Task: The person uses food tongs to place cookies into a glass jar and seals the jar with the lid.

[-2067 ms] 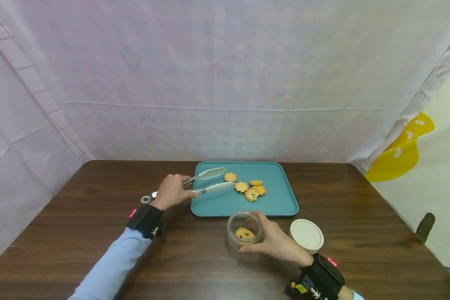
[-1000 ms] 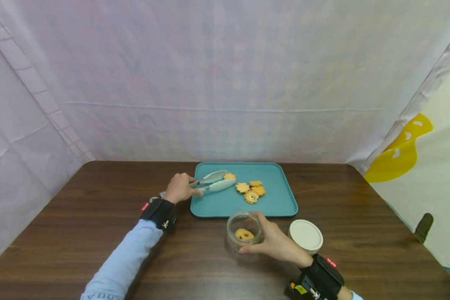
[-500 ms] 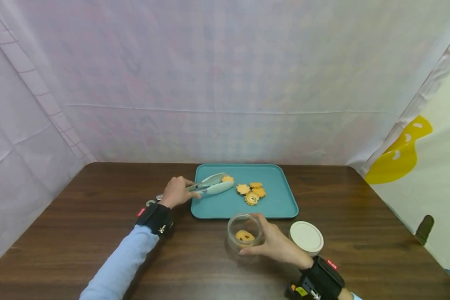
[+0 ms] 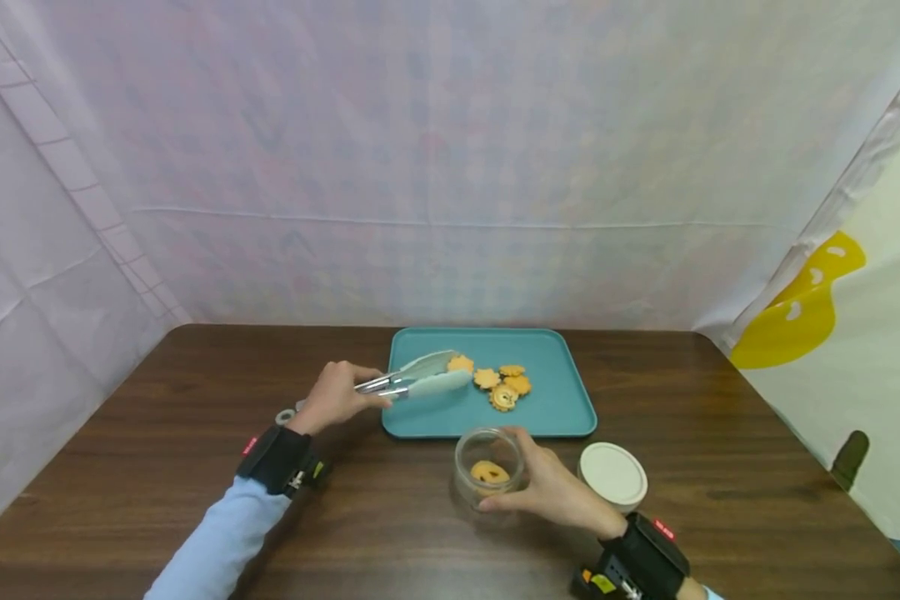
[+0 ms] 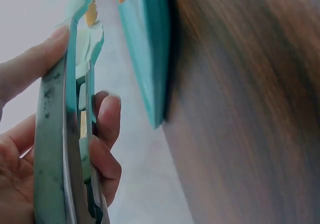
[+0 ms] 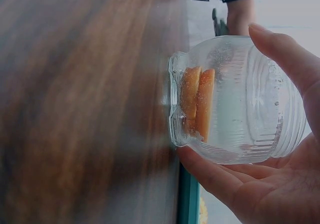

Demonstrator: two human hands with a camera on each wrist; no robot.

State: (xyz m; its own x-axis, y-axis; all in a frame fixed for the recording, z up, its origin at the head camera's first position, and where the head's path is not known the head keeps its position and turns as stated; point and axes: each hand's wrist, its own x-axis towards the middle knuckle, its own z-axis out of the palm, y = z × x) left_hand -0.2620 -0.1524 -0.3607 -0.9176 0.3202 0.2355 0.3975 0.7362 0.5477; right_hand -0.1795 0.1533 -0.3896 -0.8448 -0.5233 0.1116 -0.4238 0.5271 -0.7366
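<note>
My left hand grips metal tongs with pale green tips, held over the left side of the teal tray. Between the tips sits a scalloped cookie, seen above the tray in the left wrist view. Several more cookies lie clustered on the tray. In front of it, my right hand holds an open glass jar upright on the table, thumb on one side and fingers on the other. Two cookies lie stacked at the jar's bottom.
A white round lid lies right of the jar, near my right wrist. The brown wooden table ends at a pale cloth hanging behind it. Another cloth with a yellow shape hangs at the right.
The tongs have closed from wide apart onto the far-left cookie. My left hand has since drawn back toward the lower left, with the tongs raised. The right hand and jar stay put.
</note>
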